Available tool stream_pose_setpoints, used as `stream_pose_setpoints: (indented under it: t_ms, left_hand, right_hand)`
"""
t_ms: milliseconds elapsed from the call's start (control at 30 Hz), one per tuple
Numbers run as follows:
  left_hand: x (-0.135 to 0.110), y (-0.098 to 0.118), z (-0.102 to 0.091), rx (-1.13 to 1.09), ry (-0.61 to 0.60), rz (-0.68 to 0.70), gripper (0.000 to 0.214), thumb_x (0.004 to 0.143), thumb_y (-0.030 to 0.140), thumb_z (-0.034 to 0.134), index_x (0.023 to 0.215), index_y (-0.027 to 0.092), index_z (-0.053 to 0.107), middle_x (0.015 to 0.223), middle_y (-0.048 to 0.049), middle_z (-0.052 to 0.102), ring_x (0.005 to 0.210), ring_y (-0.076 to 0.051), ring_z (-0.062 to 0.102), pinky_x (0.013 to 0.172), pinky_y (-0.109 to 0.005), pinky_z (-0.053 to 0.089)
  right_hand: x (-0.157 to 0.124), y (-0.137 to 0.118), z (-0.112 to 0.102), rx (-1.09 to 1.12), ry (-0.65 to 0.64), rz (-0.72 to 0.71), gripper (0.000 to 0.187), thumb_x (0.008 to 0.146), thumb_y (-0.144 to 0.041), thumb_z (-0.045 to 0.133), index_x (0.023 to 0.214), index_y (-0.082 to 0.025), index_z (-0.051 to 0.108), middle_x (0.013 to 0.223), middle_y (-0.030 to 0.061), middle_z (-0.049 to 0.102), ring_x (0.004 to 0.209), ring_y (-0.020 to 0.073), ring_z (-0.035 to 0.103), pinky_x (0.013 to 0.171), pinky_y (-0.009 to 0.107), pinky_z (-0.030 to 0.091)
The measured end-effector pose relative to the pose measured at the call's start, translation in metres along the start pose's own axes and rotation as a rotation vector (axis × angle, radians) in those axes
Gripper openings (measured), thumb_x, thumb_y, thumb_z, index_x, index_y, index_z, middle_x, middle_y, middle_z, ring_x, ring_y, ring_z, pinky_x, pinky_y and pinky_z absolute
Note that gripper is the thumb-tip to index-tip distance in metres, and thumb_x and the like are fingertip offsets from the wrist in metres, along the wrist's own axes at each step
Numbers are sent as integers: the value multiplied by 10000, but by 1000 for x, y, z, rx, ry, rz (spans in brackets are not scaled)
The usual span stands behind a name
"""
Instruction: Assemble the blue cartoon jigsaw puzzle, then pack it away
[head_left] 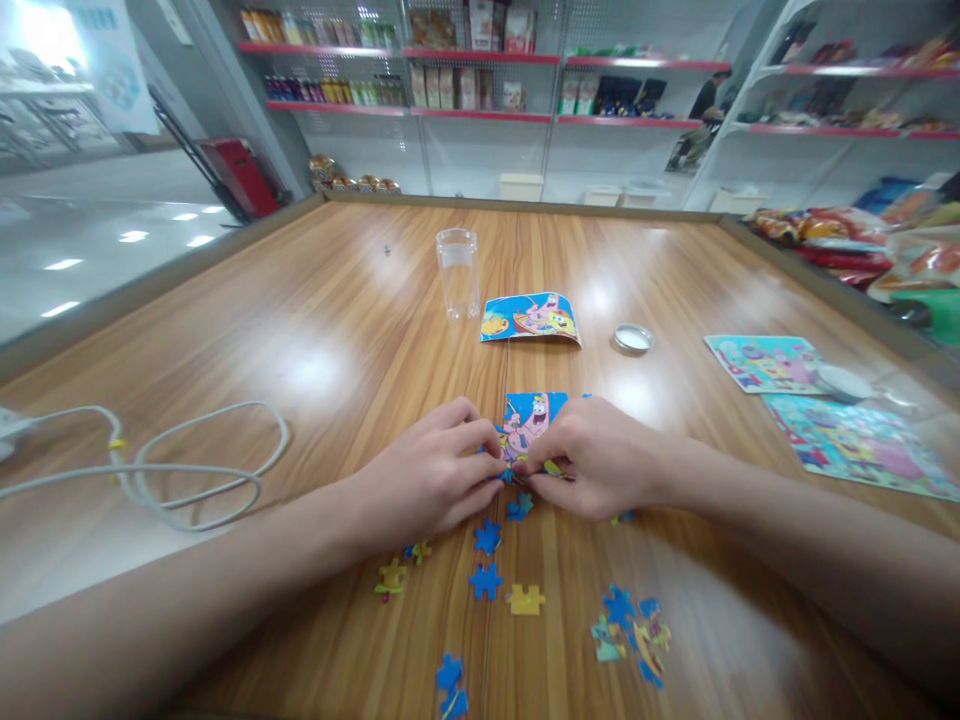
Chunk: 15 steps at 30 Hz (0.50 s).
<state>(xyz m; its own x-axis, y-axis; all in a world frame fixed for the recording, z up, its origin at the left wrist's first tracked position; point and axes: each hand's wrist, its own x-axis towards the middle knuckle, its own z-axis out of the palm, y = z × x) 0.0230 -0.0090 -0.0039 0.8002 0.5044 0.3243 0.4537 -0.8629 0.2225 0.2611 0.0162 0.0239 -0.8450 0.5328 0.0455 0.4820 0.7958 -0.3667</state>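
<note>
A partly joined cartoon jigsaw block lies on the wooden table. My left hand and my right hand meet at its near edge, fingers pinched together on a small piece between them; the piece itself is mostly hidden. Loose pieces lie just below the hands: blue ones, a yellow one, several at the right and two at the left. A printed picture card lies farther back.
A clear plastic jar stands behind the card, its lid to the right. Two finished puzzle sheets lie at the right edge. A white cable loops at the left. Shop shelves line the back wall.
</note>
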Motion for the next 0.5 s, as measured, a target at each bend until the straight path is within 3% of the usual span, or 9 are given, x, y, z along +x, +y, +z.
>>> stream_pose_setpoints:
  t_ms: [167, 500]
  left_hand:
    - [4, 1, 2, 50, 43, 41, 196, 968, 208, 549, 929, 131, 725, 913, -109, 667, 912, -224, 539, 816, -396, 528]
    - [4, -1, 3, 32, 52, 36, 204, 971, 195, 544, 903, 129, 724, 870, -96, 650, 870, -209, 535, 770, -367, 519]
  right_hand:
    - [0, -2, -2, 16, -38, 55, 151, 761, -185, 594, 760, -235, 737, 671, -19, 681, 589, 109, 524, 551, 259, 283]
    - [4, 8, -4, 151, -95, 51, 198, 813, -169, 596, 831, -236, 782, 687, -38, 685, 579, 78, 513, 549, 224, 285]
